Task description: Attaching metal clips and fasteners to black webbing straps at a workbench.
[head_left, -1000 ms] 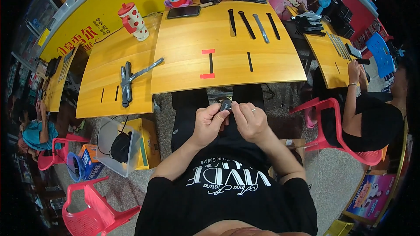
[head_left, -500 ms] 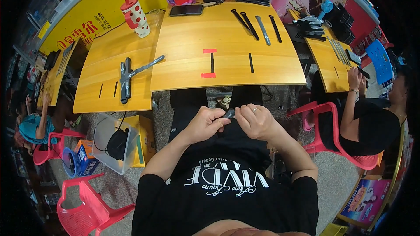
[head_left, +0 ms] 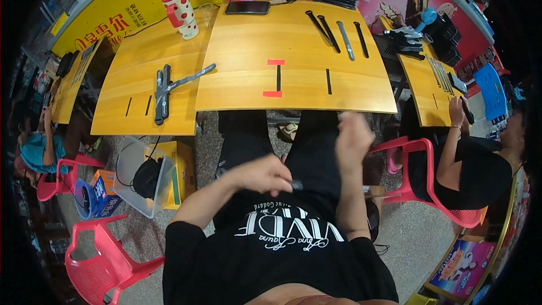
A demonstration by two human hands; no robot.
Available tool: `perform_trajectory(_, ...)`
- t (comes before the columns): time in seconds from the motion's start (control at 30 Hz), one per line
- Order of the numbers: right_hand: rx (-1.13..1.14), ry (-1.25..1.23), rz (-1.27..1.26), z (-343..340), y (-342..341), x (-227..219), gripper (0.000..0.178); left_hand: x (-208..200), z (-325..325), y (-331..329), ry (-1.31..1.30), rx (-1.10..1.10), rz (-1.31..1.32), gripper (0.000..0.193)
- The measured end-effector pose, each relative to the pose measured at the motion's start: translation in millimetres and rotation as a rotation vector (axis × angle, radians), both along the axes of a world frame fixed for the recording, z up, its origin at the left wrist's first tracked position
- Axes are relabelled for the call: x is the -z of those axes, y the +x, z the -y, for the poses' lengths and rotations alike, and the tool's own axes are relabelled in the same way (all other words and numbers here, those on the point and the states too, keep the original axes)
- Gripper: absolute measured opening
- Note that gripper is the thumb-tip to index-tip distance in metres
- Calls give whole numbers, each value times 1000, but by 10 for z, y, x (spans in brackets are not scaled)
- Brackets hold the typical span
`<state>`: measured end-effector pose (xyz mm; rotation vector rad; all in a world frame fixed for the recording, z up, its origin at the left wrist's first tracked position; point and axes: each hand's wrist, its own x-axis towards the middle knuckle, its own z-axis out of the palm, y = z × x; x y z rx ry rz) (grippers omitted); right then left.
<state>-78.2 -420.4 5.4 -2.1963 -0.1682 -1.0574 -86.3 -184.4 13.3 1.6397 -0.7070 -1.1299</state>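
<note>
A small grey piece [head_left: 297, 185] jutted from the closed grip of a worker's left hand [head_left: 264, 174], seen against black clothing [head_left: 316, 161] and short of the near edge of a yellow table [head_left: 237, 90]; only one short end showed, pointing toward the worker's right, the remainder hidden by the fingers; blur softened its outline, leaving its full shape unclear; whether it touched the fabric could not be told.
</note>
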Motion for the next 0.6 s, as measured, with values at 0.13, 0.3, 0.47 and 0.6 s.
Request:
perform_trajectory(0.13, -168, 155, -87, 31, -10, -272, 4, 217, 63, 90, -315, -694, -235, 15)
perform_trajectory(0.3, -289, -20, -125, -265, -215, -184, 6, 226, 113, 159, -563, -717, -369, 21)
perform_trajectory(0.47, -277, -13, -115, -417, -315, -31, 6, 308, 122, 132, -598, -711, -444, 25)
perform_trajectory(0.6, -293, -66, -147, -428, -339, 8, 6, 281, 150, 122, -599, -705, -440, 27)
